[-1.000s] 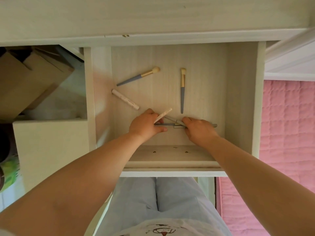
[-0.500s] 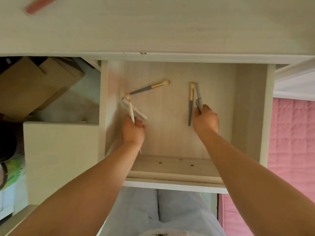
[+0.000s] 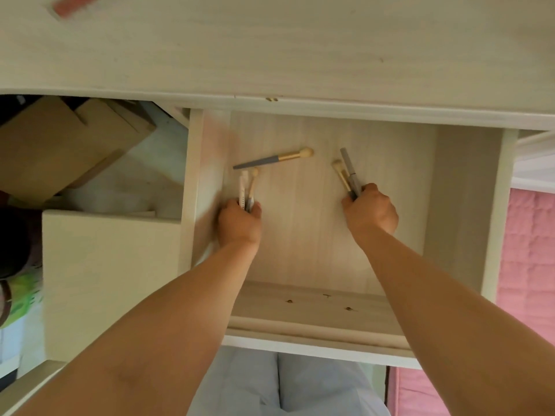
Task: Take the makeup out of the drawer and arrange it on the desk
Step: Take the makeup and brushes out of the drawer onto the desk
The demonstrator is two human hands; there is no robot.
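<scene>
Both hands have gathered more since a moment ago: the white tube and the second brush no longer lie on the drawer [image 3: 207, 187] floor. My left hand [image 3: 239, 225] grips the tube [image 3: 242, 187] and a small brush [image 3: 253, 187] together, fingers curled round them. My right hand [image 3: 371, 210] grips a grey pen [image 3: 350, 172] and a gold brush [image 3: 341, 174], their ends pointing away from me. One grey-handled brush [image 3: 271, 159] lies loose in the drawer, between my hands and further back. A pink item [image 3: 75, 6] sits blurred on the desk [image 3: 270, 49].
</scene>
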